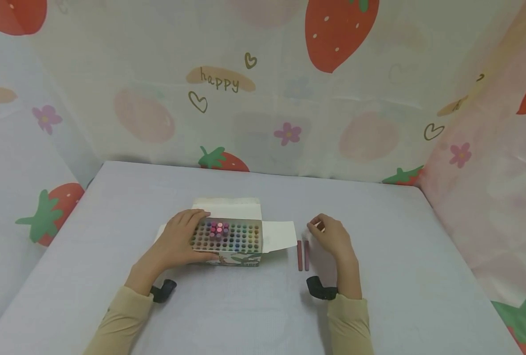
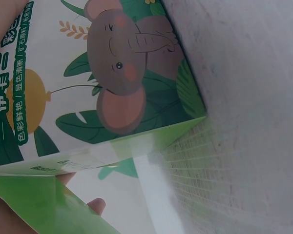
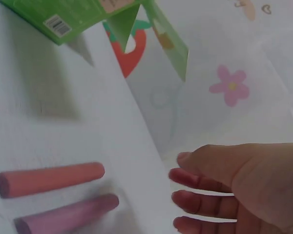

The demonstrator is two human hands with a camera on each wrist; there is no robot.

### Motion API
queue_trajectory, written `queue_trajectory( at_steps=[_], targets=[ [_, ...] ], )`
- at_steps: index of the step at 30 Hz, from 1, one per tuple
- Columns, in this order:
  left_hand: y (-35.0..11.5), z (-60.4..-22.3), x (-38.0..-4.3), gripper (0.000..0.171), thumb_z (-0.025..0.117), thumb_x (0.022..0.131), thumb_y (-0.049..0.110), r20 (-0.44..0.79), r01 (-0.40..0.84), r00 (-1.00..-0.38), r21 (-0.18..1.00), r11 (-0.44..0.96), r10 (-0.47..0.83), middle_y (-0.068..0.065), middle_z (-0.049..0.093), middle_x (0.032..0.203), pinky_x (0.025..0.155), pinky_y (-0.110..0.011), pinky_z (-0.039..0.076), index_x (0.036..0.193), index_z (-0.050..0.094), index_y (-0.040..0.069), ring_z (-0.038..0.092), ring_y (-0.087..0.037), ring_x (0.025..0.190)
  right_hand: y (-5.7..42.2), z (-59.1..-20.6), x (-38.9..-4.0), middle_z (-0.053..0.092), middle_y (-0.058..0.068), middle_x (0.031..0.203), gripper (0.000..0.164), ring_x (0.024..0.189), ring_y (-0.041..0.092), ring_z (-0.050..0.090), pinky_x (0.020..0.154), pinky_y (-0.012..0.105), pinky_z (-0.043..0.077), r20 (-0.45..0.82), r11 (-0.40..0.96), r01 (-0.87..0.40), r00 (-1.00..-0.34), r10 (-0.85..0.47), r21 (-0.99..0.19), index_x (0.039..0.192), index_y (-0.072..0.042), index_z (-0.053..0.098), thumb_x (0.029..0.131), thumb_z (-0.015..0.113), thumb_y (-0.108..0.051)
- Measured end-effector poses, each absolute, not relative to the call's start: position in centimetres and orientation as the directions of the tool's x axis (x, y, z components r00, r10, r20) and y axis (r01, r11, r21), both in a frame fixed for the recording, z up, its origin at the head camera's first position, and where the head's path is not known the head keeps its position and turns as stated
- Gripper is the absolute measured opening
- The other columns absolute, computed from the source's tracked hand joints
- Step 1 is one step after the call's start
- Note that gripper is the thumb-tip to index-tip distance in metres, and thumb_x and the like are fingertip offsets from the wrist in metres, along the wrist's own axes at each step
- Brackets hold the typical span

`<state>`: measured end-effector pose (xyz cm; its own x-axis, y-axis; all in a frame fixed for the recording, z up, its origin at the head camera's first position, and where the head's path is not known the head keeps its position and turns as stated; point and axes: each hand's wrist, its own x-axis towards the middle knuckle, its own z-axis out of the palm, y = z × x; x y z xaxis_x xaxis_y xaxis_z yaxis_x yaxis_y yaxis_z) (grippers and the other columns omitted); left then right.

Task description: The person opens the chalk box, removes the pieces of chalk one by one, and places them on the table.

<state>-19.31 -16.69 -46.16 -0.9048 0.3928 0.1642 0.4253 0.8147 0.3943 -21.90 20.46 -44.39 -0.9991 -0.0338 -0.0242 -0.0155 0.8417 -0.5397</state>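
Box [image 1: 240, 259] of white-and-green cardboard, holding multicoloured cylindrical crayons [image 1: 219, 230], sits lower centre, gripped by the left hand [image 1: 180, 239]; the right hand [image 1: 333, 237], empty, fingers loosely bent, is near a red crayon [image 1: 299, 255] and a mauve crayon [image 1: 307, 255].

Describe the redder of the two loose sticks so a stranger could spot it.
On the white table, find the open box that the left hand grips. Just past its right flap, the redder stick lies beside a purplish stick. It is the brick-red one, nearer the box.
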Motion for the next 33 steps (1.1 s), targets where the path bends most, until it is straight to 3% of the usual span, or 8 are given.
queue_trajectory(
  at_steps=[8, 16, 24, 33],
  targets=[
    [-16.7, -46.2, -19.3, 0.106, 0.071, 0.058, 0.071, 0.166, 0.424, -0.906, 0.393, 0.816, 0.390, -0.012, 0.038, 0.139, 0.108, -0.054, 0.023, 0.139, 0.034, 0.012, 0.030, -0.033, 0.130, 18.4, -43.1, -21.6, 0.062, 0.006, 0.086, 0.020, 0.072, 0.019, 0.055, 0.058, 0.027, 0.042, 0.185, 0.788, -0.130, -0.983, -0.021, -0.602, 0.100, -0.009, 0.066, 0.092, 0.056, -0.025],
    [-16.6, -46.3, -19.3, 0.107, 0.070, 0.058, 0.072, 0.160, 0.417, -0.909, 0.395, 0.819, 0.385, -0.013, 0.037, 0.139, 0.108, -0.054, 0.022, 0.139, 0.034, 0.012, 0.030, -0.033, 0.130, 15.9, -41.7, -20.9, 0.062, 0.005, 0.088, 0.016, 0.073, 0.018, 0.056, 0.061, 0.028, 0.046, 0.291, 0.709, -0.239, -0.955, -0.049, -0.664, 0.098, -0.009, 0.066, 0.092, 0.057, -0.020],
    [-16.6, -46.2, -19.4, 0.107, 0.070, 0.058, 0.072, 0.164, 0.421, -0.907, 0.387, 0.820, 0.388, -0.013, 0.037, 0.139, 0.109, -0.053, 0.022, 0.139, 0.034, 0.012, 0.030, -0.032, 0.130, 13.1, -41.6, -20.4, 0.061, 0.001, 0.085, 0.012, 0.070, 0.013, 0.055, 0.061, 0.026, 0.045, 0.357, 0.704, -0.337, -0.926, -0.127, -0.625, 0.095, -0.011, 0.066, 0.090, 0.060, -0.019],
    [-16.5, -46.0, -19.3, 0.106, 0.072, 0.058, 0.069, 0.170, 0.424, -0.905, 0.397, 0.814, 0.389, -0.013, 0.038, 0.138, 0.108, -0.053, 0.023, 0.138, 0.035, 0.011, 0.031, -0.032, 0.130, 9.2, -43.0, -19.9, 0.061, 0.000, 0.078, 0.007, 0.063, 0.013, 0.057, 0.060, 0.025, 0.044, 0.471, 0.692, -0.518, -0.836, -0.283, -0.503, 0.087, -0.010, 0.068, 0.087, 0.064, -0.015]
  ],
)
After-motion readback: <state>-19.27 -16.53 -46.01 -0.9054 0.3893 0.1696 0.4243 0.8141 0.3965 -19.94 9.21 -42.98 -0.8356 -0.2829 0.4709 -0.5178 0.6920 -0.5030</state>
